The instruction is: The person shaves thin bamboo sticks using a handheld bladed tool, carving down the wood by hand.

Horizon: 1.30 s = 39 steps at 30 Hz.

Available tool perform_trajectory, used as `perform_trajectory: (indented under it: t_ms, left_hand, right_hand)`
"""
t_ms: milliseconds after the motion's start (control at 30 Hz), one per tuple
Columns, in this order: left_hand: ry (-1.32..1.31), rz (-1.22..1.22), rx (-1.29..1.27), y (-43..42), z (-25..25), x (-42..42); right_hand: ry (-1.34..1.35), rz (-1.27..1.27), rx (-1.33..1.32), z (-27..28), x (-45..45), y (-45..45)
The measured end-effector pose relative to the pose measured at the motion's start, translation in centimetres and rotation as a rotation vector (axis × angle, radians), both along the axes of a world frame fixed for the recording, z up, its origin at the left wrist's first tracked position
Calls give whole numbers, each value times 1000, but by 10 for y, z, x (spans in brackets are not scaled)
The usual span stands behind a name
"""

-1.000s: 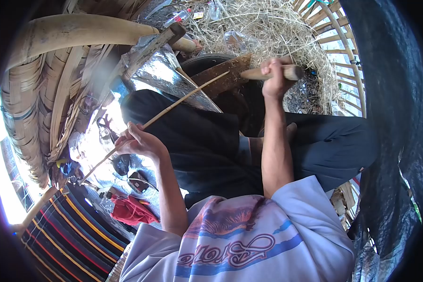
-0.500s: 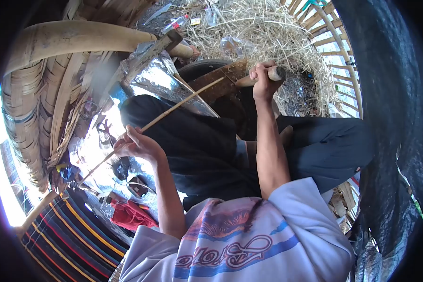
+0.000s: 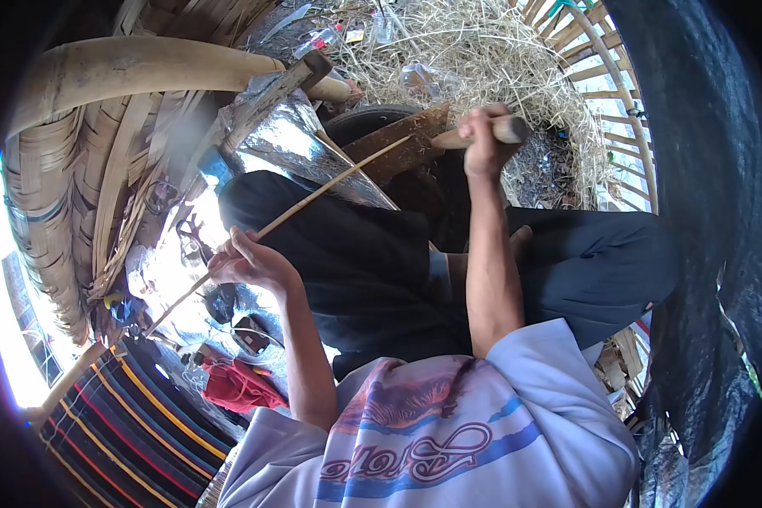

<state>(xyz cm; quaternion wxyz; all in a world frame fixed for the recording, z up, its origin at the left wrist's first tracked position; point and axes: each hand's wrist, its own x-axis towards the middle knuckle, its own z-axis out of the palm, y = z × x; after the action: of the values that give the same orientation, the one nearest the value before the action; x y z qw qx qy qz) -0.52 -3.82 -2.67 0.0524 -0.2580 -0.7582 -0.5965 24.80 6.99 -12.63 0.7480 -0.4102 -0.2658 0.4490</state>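
My left hand is closed around a long thin bamboo stick, which slants across my left knee. The stick's upper end lies over a brown wooden board; its lower end reaches down to the left. A thick wooden handle is gripped in my right hand, to the right of the board. The handle's narrower end points left toward the stick's tip, without touching it. I cannot make out clearly what kind of tool it is.
Dry straw covers the ground ahead. A thick bamboo pole and woven bamboo strips stand at the left. A red cloth lies beside my left arm. Dark plastic sheeting hangs at the right.
My right hand has moved a little to the right with the wooden handle, away from the board and the stick's tip. My left hand and the stick have barely moved.
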Motion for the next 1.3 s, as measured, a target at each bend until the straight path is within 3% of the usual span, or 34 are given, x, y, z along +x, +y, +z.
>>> perform_trajectory:
  t_ms: [100, 133, 167, 267, 367, 433, 500, 567, 700, 767, 833, 900, 967, 1100, 1233, 1300]
  left_hand:
    - [0, 19, -32, -5, 1, 0]
    - [12, 21, -25, -3, 1, 1]
    - [8, 19, -23, -3, 2, 2]
    - [-46, -39, -28, 0, 0, -1]
    - [22, -5, -50, -4, -9, -11]
    - [87, 37, -76, -8, -9, -11]
    - [45, 37, -53, -5, -1, -1]
    - [-1, 24, -11, 0, 3, 5]
    - [-6, -13, -22, -2, 3, 3]
    - [22, -5, -15, 0, 0, 0]
    - [20, -9, -27, -2, 0, 0]
    - [22, -9, -17, -1, 1, 3]
    - [14, -6, -68, 0, 3, 5]
    - [24, -3, -61, 1, 3, 3]
    - [21, 3, -42, -3, 1, 3]
    - [30, 7, -38, 0, 3, 5]
  right_hand:
    - [161, 6, 99, 17, 18, -1]
    - [89, 28, 127, 5, 18, -5]
    - [35, 4, -42, -3, 2, -11]
    - [-49, 48, -51, -17, -11, -10]
    - [-182, 62, -56, -2, -4, -6]
    - [63, 22, 11, 16, 1, -6]
    - [124, 31, 73, 25, 7, -7]
    - [-87, 68, -23, -5, -3, -16]
    - [-23, 52, -68, 7, 1, -15]
    - [-32, 18, 35, 6, 5, -7]
    - [153, 35, 57, 27, 11, -5]
    - [139, 17, 69, 20, 6, -6]
    - [-156, 90, -60, -17, -7, -15]
    - [-151, 65, -66, -5, 0, -6]
    - [104, 18, 48, 31, 15, -4]
    - [-57, -24, -49, 4, -1, -8]
